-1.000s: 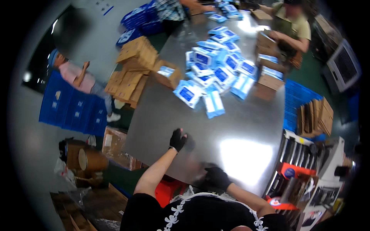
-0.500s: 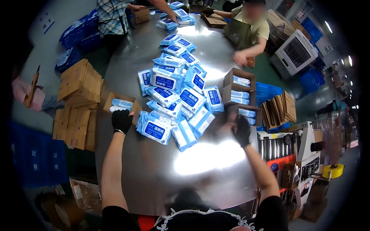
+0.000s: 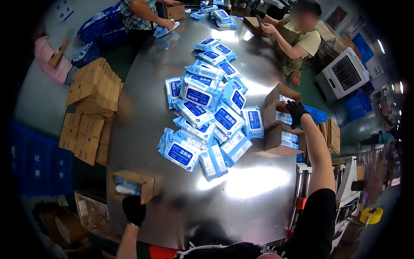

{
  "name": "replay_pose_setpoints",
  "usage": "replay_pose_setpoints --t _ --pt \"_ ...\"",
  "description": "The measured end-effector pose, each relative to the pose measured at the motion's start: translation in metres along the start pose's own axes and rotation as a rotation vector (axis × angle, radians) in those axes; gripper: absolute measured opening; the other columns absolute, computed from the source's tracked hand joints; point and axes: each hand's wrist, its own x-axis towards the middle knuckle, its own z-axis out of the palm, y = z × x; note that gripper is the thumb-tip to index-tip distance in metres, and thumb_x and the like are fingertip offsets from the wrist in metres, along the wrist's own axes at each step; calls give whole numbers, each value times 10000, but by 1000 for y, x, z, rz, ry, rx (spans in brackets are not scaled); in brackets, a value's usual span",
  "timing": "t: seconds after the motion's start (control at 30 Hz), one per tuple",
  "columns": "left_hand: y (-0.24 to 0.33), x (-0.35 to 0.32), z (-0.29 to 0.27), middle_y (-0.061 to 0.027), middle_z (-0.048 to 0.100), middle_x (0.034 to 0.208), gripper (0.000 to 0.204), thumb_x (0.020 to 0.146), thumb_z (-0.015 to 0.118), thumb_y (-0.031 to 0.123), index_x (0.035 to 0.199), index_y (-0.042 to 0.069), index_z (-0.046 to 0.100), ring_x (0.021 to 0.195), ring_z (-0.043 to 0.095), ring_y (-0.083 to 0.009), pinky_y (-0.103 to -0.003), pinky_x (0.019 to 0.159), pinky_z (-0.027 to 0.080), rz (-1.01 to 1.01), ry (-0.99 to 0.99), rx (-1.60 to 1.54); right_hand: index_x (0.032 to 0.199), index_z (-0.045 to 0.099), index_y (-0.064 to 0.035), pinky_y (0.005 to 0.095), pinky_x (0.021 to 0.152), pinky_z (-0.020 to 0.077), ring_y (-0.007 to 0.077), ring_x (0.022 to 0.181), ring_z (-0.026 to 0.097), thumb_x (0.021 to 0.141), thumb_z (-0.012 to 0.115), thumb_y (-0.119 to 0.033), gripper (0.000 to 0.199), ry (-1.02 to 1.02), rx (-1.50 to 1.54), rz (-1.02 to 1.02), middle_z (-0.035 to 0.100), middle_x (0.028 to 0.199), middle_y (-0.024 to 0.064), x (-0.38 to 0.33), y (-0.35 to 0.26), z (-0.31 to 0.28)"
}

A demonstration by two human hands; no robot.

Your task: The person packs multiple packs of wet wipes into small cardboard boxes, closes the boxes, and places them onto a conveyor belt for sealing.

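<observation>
My left hand (image 3: 134,210), in a black glove with bare fingertips, grips the near edge of an open cardboard box (image 3: 147,186) at the table's left side. Blue-and-white packs (image 3: 127,185) lie inside that box. My right hand (image 3: 296,113), gloved the same way, is over the middle of three open cardboard boxes (image 3: 272,143) on the right edge. Its fingers are stretched out and apart at that box's rim; whether they press on the packs is hidden. Between my hands lies a heap of blue-and-white wet wipe packs (image 3: 200,97).
The metal table (image 3: 194,216) has more packs (image 3: 222,16) at its far end, where two people work. Stacks of folded cardboard (image 3: 92,86) stand at left. On the right are a blue crate (image 3: 315,113), an air cooler (image 3: 343,71) and a machine with yellow tape (image 3: 371,215).
My left hand has drawn its box toward me along the left edge. My right hand has moved from the nearest right box to the middle one. The view has shifted slightly.
</observation>
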Motion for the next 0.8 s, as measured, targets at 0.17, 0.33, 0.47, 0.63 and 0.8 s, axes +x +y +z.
replay_pose_setpoints --t 0.17,0.33,0.47,0.63,0.8 --pt "24 -73 13 -162 569 700 221 811 594 250 708 55 589 733 543 -384 -501 688 389 -106 117 38 1460 195 -130 483 935 420 362 1135 518 418 886 -327 1266 220 239 63 500 1253 172 -7 -9 30" --pt "70 -111 10 -150 555 667 309 825 577 327 654 70 562 700 535 -370 -510 664 376 -49 -104 69 1298 432 -116 476 919 436 357 1112 531 444 866 -383 994 139 260 205 515 1213 171 -57 -31 47" --pt "132 -122 21 -112 501 535 403 830 569 350 521 99 507 583 522 -344 -491 588 363 114 -3 -9 1294 444 -78 459 957 428 364 1121 526 465 852 -442 993 191 469 196 533 1200 189 -132 -62 83" --pt "245 -117 23 -118 511 546 333 836 580 313 575 109 543 538 522 -309 -462 527 362 376 -17 -180 1290 473 -78 446 926 445 349 1076 558 495 828 -432 940 362 556 89 559 1167 174 -202 -107 143" --pt "391 -176 40 -118 594 608 294 841 567 317 671 88 635 613 580 -304 -467 598 404 617 -180 -328 1257 519 -95 451 909 453 319 1050 582 532 797 -483 868 374 528 4 579 1150 165 -248 -143 118"
